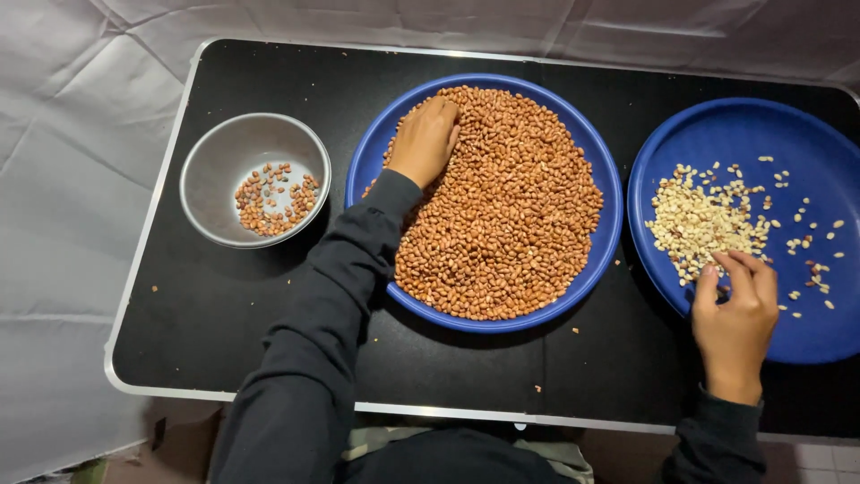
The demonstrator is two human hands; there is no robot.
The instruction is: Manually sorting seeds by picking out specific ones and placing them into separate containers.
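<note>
At the far left of the black surface [269, 332] sits a small metal bowl [255, 179] with a thin scatter of reddish, broken-looking peanuts on its bottom. It stands apart from the big blue plate [372, 161] in the middle, a bare gap between them.

My left hand [424, 141] lies on the upper left edge of the heap of red-skinned peanuts [506, 202] that fills that middle plate. The fingers are curled down into the nuts; whether they pinch any I cannot tell, since the back of the hand hides the tips. To work well here, I judge it best to rake lightly with the fingertips and lift only a few nuts at a time, because the heap runs right up to the rim and a broad sweep would push nuts over it. My own sleeve [340, 269] crosses the plate's left rim and could drag nuts off as well.

A few loose crumbs [575, 331] lie on the surface near the front rim of the plate.

To the right is a second blue plate [806, 125], partly out of view, carrying a looser pile of pale skinned peanuts [703, 224] with a few dark bits among them. My right hand [736, 309] rests at its near rim, thumb and fingers drawn close together at the edge of the pale pile, seemingly pinching something small, though I cannot make out what.
</note>
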